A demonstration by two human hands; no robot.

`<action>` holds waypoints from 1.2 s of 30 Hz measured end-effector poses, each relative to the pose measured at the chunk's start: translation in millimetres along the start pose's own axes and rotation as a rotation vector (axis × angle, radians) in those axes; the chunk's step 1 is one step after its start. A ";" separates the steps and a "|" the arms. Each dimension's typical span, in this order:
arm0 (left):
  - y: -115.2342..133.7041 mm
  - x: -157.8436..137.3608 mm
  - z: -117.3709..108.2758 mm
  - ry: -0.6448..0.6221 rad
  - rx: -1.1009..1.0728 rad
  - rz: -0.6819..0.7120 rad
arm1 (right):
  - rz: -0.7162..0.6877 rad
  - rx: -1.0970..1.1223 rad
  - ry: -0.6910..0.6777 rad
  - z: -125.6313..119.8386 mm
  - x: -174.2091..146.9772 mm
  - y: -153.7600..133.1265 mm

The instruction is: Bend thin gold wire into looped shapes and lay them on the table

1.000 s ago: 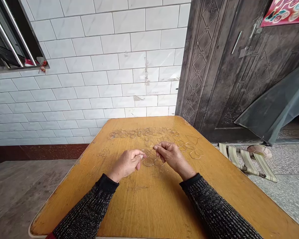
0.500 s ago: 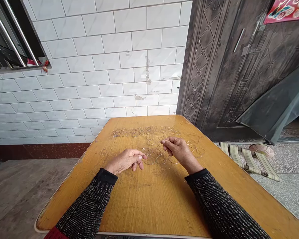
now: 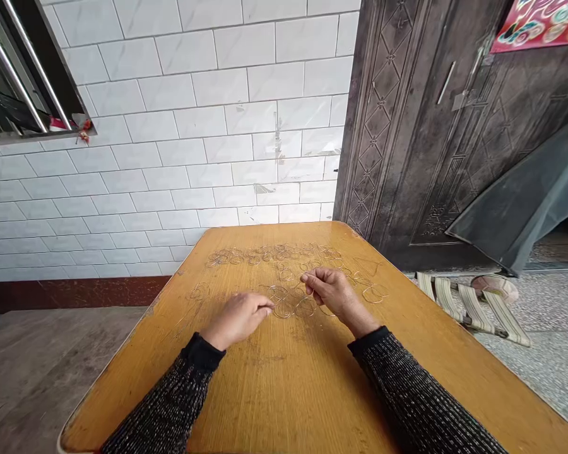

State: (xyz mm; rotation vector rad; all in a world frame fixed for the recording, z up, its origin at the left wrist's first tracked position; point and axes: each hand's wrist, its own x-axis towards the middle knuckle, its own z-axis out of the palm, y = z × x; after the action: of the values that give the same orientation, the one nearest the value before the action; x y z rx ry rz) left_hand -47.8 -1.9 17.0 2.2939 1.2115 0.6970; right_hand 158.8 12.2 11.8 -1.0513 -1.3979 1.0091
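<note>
Thin wire loops lie on the wooden table (image 3: 274, 391). A long row of wire loops (image 3: 265, 253) runs across its far part, and a nearer group of wire loops (image 3: 288, 304) lies beneath and between my hands. My right hand (image 3: 334, 293) is closed in a pinch just above the nearer group, with a thin wire at its fingertips. To its left, my left hand (image 3: 239, 318) is closed, back upward, thumb and forefinger together beside the loops. Whatever it pinches is too fine to make out.
A white tiled wall (image 3: 180, 126) stands behind the table, with a barred window (image 3: 23, 75) at left. On the right are a dark carved door (image 3: 421, 145) and a grey sheet (image 3: 511, 214). A striped strap seat (image 3: 473, 306) and a ball (image 3: 495, 287) are on the floor.
My left hand has turned palm down, and its spread fingers have closed into a pinch. My right hand stays pinched, shifted very slightly left. The view has tilted a little.
</note>
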 end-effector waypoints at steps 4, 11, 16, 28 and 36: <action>11.1 -1.5 10.4 0.058 0.030 0.041 | -0.009 0.164 -0.030 3.6 -5.0 -7.8; 22.5 -1.5 24.7 -0.134 -0.910 -0.173 | 0.004 0.303 -0.076 4.7 -12.5 -15.0; 25.8 -3.6 37.3 -0.157 -1.070 -0.162 | -0.041 0.198 -0.246 14.9 -18.3 -13.7; 31.4 0.1 18.6 0.186 -0.595 -0.145 | -0.279 -0.624 0.001 25.4 -25.1 -14.4; 30.4 2.9 11.6 0.222 -0.697 -0.177 | -0.408 -1.241 0.034 38.8 -38.9 -18.5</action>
State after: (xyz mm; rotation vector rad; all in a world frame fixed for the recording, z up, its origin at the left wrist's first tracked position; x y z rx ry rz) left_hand -20.4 -16.8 26.8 1.5494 1.0283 1.1169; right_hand 120.7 -31.2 16.9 -1.4984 -2.1289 -0.2997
